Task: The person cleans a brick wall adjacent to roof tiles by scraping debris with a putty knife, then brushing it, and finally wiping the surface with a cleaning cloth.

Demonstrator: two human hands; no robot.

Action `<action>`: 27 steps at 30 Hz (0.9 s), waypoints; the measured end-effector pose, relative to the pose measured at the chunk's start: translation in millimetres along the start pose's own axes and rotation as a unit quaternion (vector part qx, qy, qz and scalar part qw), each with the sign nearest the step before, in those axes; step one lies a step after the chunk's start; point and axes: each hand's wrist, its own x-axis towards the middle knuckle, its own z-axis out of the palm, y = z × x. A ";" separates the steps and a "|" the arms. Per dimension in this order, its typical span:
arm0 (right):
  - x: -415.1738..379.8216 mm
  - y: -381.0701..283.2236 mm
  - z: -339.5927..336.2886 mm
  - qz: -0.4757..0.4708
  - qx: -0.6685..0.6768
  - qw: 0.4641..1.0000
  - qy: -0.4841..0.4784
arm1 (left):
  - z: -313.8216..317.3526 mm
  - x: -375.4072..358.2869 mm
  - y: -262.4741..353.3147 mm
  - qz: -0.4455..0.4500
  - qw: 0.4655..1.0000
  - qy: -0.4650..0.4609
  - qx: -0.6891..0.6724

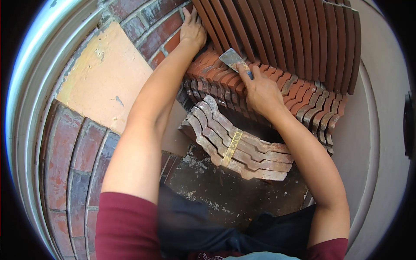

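Observation:
My right hand (261, 89) is closed round a scraper (234, 61) with a flat, stained metal blade, held over the top of a row of red clay tiles (299, 93). Farther up on the left, my left hand (193, 31) reaches to the edge of the tall stack of brown-red tiles (277, 37), beside the brick wall. Its fingers are spread and nothing shows in them. Below my right hand lies a small stack of pale, worn tiles (247, 149) with a yellow lettered strip (232, 148) across it.
A brick wall (65, 160) with a cream board (104, 78) on it runs along the left. At the right stands a smooth pale wall (372, 130). The dark floor (208, 190) near my knees has scattered pale debris.

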 end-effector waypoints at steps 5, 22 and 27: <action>1.1 1.9 2.1 -0.004 0.001 1.000 0.000 | 9.6 -13.5 16.3 -0.039 0.995 0.048 0.074; 2.9 -3.3 6.5 -0.011 -0.047 0.999 -0.001 | -1.5 -5.7 9.1 -0.025 0.999 0.016 -0.013; 0.4 -1.4 10.9 -0.018 -0.048 0.999 0.016 | 17.7 -38.0 10.9 0.045 0.999 -0.001 -0.019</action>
